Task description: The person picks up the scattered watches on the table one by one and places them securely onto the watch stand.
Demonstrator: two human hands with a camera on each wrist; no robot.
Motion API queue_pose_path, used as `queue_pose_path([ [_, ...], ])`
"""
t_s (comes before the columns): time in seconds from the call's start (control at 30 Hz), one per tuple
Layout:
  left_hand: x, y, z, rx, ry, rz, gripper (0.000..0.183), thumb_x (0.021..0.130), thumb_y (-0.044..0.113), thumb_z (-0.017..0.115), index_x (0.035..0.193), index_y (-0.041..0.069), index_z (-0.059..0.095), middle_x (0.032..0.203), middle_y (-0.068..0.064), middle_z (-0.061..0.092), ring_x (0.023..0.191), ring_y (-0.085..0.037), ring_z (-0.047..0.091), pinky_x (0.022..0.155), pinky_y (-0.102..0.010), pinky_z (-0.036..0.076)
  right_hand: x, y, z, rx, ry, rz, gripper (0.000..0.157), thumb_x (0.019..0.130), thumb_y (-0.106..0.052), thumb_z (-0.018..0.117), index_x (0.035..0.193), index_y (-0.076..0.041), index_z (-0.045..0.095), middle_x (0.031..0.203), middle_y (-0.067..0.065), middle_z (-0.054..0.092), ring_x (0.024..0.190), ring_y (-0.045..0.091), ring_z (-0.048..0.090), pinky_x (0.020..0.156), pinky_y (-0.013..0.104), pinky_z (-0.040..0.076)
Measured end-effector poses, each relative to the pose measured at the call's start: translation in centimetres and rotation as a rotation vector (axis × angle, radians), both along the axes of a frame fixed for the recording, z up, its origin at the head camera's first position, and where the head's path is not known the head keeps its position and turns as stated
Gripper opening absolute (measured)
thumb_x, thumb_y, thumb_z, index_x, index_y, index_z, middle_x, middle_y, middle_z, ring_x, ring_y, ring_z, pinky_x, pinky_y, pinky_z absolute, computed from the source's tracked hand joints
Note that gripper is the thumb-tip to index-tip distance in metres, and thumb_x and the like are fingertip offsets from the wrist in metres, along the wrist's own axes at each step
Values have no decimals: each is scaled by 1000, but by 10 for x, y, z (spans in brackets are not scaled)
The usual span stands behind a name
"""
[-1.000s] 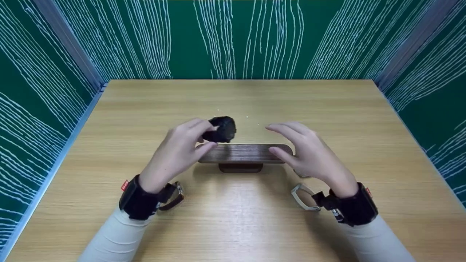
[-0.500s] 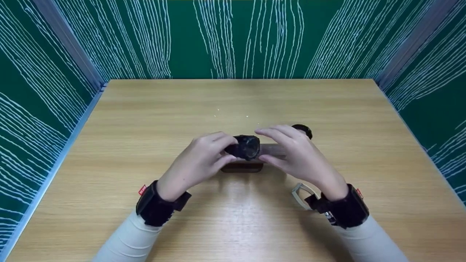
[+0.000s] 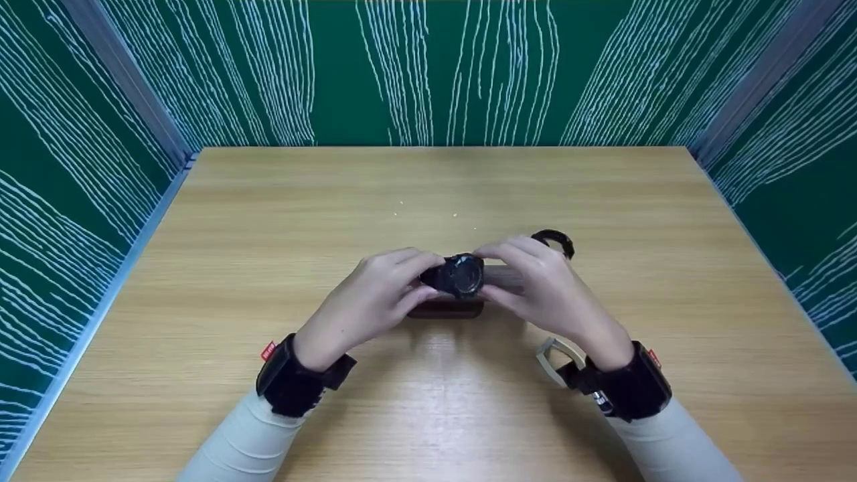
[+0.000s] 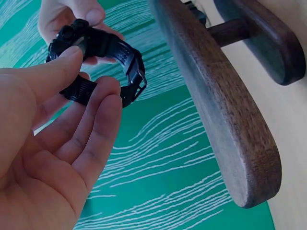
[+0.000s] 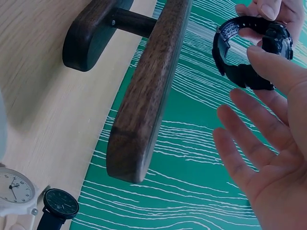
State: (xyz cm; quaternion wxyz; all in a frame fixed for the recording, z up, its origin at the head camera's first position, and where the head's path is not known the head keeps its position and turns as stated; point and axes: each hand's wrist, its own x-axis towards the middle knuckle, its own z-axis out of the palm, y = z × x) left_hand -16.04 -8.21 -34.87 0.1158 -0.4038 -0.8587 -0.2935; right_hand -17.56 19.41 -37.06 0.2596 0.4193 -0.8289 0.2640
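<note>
A black wristwatch [image 3: 463, 276] with its strap buckled into a loop is held in the air above a dark wooden T-bar watch stand [image 3: 445, 309]. My left hand [image 3: 371, 298] pinches it between thumb and fingers, from the left. From the other side, my right hand [image 3: 546, 291] has its thumb and index finger on the watch case, pinching it. Its other fingers are spread in the right wrist view. The stand's padded bar [image 5: 148, 96] is bare where it shows in the wrist views; in the head view, both hands and the watch partly cover it.
Behind my right hand lies a black-strapped watch [image 3: 559, 242]. A pale watch [image 3: 552, 358] sits near my right wrist. The right wrist view shows a white watch [image 5: 17, 189] and a black-dialled watch [image 5: 60, 203] by the stand. White specks dot the wooden table [image 3: 428, 181]; green walls surround it.
My left hand has carried the wristwatch right and nearer, over the stand's bar. My right hand has moved slightly left and now grips the watch too. The black-strapped watch has come into view.
</note>
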Motion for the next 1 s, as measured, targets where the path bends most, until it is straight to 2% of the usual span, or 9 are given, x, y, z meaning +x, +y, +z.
queue_pose_path([
  [0.23, -3, 0, -5, 6, -7, -15, 30, 101, 18, 73, 129, 7, 71, 121, -7, 76, 113, -19, 73, 99, -31, 58, 2, 1, -3, 1, -33, -14, 46, 81, -10, 93, 121, -3, 73, 114, 9, 77, 107, 25, 72, 95, 43, 59],
  [0.6, -3, 0, -6, -13, -30, -4, 36, 102, 14, 71, 137, 6, 67, 130, -11, 74, 122, -23, 70, 105, -34, 55, 3, 4, -3, 1, -51, -18, 44, 80, -13, 94, 118, -3, 74, 111, 10, 77, 104, 25, 73, 93, 41, 60],
  [1.0, -6, -3, -5, -10, -29, 7, 37, 103, 14, 70, 140, 8, 66, 128, -10, 74, 117, -22, 72, 101, -36, 57, 3, 1, -1, 27, -65, -19, 40, 82, -14, 92, 115, -2, 72, 110, 11, 77, 104, 26, 73, 92, 42, 60],
])
